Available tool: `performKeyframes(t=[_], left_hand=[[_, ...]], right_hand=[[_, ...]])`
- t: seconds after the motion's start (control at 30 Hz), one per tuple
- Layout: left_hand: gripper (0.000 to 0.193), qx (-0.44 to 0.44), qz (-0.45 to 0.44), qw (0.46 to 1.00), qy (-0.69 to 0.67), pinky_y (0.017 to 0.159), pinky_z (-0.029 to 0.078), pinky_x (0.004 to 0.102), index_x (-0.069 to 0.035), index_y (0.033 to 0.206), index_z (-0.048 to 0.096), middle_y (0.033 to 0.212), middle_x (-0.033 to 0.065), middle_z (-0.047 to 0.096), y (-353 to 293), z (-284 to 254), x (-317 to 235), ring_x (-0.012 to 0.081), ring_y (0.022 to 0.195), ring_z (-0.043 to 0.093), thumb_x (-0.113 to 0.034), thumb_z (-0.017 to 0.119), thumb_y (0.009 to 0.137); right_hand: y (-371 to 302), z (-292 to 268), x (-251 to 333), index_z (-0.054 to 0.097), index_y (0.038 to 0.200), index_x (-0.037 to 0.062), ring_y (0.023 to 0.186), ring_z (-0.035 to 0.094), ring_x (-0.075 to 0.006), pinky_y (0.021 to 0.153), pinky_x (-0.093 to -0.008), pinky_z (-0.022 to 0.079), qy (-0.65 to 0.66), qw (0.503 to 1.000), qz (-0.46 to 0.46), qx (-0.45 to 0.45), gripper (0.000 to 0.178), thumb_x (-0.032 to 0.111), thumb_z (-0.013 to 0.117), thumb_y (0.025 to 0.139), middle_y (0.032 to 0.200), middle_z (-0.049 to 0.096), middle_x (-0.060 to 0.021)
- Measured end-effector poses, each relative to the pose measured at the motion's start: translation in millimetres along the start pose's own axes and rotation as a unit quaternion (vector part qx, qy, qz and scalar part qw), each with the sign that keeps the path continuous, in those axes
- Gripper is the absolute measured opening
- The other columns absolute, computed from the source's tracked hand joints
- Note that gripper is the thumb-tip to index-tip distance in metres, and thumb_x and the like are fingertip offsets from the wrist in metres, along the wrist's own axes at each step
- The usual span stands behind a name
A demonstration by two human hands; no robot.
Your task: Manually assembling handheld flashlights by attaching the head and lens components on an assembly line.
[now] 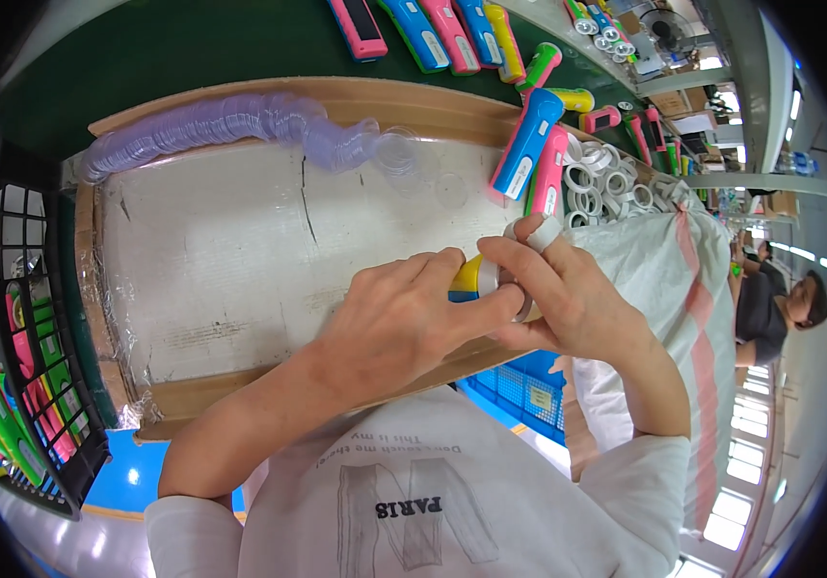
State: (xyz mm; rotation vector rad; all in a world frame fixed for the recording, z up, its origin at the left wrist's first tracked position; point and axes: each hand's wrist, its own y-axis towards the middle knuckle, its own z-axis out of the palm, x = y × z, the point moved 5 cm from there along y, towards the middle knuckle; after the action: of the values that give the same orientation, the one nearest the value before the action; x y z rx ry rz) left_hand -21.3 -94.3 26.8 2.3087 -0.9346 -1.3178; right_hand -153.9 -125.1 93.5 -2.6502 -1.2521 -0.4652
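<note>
Over the near right part of a shallow cardboard tray, my left hand [396,310] is closed round a yellow-and-blue flashlight [466,279]. Most of its body is hidden under my fingers; the pale head end faces right. My right hand [582,301] bends in from the right, its thumb and fingers closed at that head. A white plastic ring [545,234] sits among its upper fingers. Just beyond, a blue flashlight [527,144] and a pink-and-green flashlight [548,175] lie side by side across the tray's far right edge.
A long row of clear discs [211,130] lines the far side of the tray [211,270]. White rings [611,183] are heaped on a white woven sack [664,260] at right. More flashlights [447,34] lie on the green table; a black crate [47,337] holds others at left.
</note>
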Motion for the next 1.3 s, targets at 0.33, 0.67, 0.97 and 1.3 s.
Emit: performKeyframes(t=[0.33, 0.67, 0.97, 1.3], left_hand=[[0.065, 0.167, -0.177, 0.925, -0.292, 0.08, 0.052, 0.0432, -0.004, 0.129, 0.049, 0.102, 0.0209, 0.066, -8, 42, 48, 0.0401, 0.093, 0.064, -0.013, 0.072, 0.07], [0.055, 0.188, -0.278, 0.931, -0.143, 0.07, 0.051, 0.0461, -0.003, 0.112, 0.049, 0.087, 0.0214, 0.067, 23, 2, 9, 0.0403, 0.08, 0.067, -0.027, 0.077, 0.072], [0.053, 0.091, -0.167, 0.979, 0.078, 0.061, 0.052, 0.042, -0.006, 0.11, 0.048, 0.09, 0.0168, 0.067, 19, -13, 6, 0.0355, 0.078, 0.067, -0.023, 0.081, 0.072], [0.06, 0.119, -0.269, 0.951, -0.094, 0.067, 0.051, 0.0474, -0.001, 0.114, 0.044, 0.085, 0.0244, 0.066, 23, -14, 5, 0.044, 0.076, 0.065, -0.032, 0.078, 0.075]], right_hand=[[8, 20, -3, 0.059, 0.108, 0.0021, 0.082, 0.057, -0.0308, 0.068, -0.0399, 0.047, -0.056, 0.987, -0.132, -0.065, 0.052, 0.045, 0.067, 0.08, 0.103, 0.052, -0.0139], [-8, -10, -16, 0.06, 0.111, 0.0, 0.088, 0.054, -0.0337, 0.079, -0.0397, 0.044, 0.149, 0.968, 0.072, -0.191, 0.036, 0.029, 0.04, 0.102, 0.096, 0.055, -0.0209], [5, -6, -7, 0.061, 0.104, -0.0017, 0.083, 0.05, -0.0323, 0.073, -0.0413, 0.042, 0.162, 0.96, 0.093, -0.209, 0.037, 0.028, 0.04, 0.102, 0.091, 0.059, -0.0179], [15, -14, -11, 0.064, 0.105, 0.0, 0.085, 0.053, -0.0329, 0.075, -0.0396, 0.042, 0.131, 0.974, 0.087, -0.164, 0.03, 0.022, 0.046, 0.096, 0.089, 0.054, -0.0172]])
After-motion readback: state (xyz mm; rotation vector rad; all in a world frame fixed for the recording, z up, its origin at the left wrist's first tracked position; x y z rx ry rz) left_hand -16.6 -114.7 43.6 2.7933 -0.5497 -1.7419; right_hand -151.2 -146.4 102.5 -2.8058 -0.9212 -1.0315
